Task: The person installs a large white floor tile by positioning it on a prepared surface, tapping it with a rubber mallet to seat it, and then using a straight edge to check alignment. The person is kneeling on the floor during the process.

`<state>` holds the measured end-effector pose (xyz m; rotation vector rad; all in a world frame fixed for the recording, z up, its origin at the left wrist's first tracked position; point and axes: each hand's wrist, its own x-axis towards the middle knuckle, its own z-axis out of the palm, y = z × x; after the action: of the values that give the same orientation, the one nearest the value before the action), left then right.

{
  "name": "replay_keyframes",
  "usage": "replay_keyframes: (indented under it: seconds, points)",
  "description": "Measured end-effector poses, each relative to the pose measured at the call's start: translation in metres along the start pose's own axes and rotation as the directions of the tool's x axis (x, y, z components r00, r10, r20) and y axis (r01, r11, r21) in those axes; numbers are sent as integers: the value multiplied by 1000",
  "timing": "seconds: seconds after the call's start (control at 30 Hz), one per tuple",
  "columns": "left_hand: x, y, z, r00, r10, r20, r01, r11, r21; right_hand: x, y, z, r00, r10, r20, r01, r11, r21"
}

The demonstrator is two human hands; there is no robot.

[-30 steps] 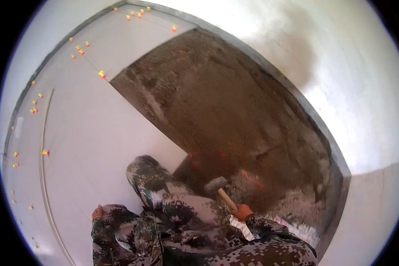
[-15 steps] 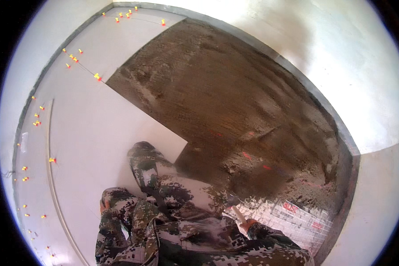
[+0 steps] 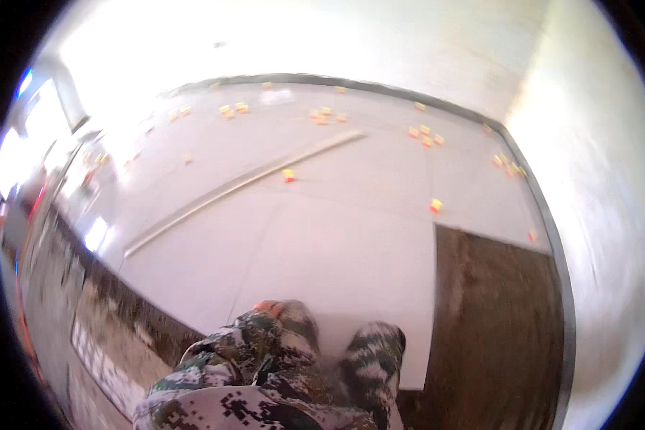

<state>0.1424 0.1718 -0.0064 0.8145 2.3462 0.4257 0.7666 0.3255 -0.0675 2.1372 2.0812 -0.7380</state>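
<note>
My left hand (image 3: 269, 307) shows only as a small blurred patch at the end of a camouflage sleeve. It lies against my left knee (image 3: 297, 319), and its fingers cannot be made out. My right hand is out of the picture. Under and ahead of my bent legs stretch pale, glossy floor tiles (image 3: 337, 251). Small yellow-and-red tile levelling pieces (image 3: 436, 206) stand along the joints. A long, straight pale bar (image 3: 244, 185) lies slantwise across the tiles.
Bare brown mortar bed (image 3: 494, 315) borders the tiles at the right, lower than their surface. A dark strip (image 3: 143, 308) runs along their left edge. Pale walls (image 3: 423, 50) rise behind and at right. Bright openings (image 3: 46, 115) and clutter sit at far left.
My view has swung left, so the long bar now lies ahead and the brown bed to the right. My right hand, earlier at lower right with a pale object, has left the view.
</note>
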Motion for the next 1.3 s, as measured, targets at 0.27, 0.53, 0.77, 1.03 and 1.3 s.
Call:
replay_keyframes:
  seconds: [0.27, 0.53, 0.77, 1.03, 1.3]
  points:
    - [-37, -39, 3, 841, -521, -146, 445, 819, -361, 163, -328, -77, 734, -655, 180, 675, 731, -96]
    - [29, -130, -75, 762, -539, -360, 481, 842, -242, 164, -580, 96, 364, -914, 182, 931, 364, -32]
    - [127, -167, -160, 655, -556, -511, 599, 795, -97, 135, -636, 90, 195, -975, 105, 974, 181, -133]
    - [255, -139, -284, 670, -375, -640, 545, 835, 81, 106, -607, 72, 293, -936, 193, 953, 269, -141]
    - [334, -151, -335, 729, -508, -458, 612, 783, 106, 123, -643, 83, 290, -924, 248, 957, 277, -87]
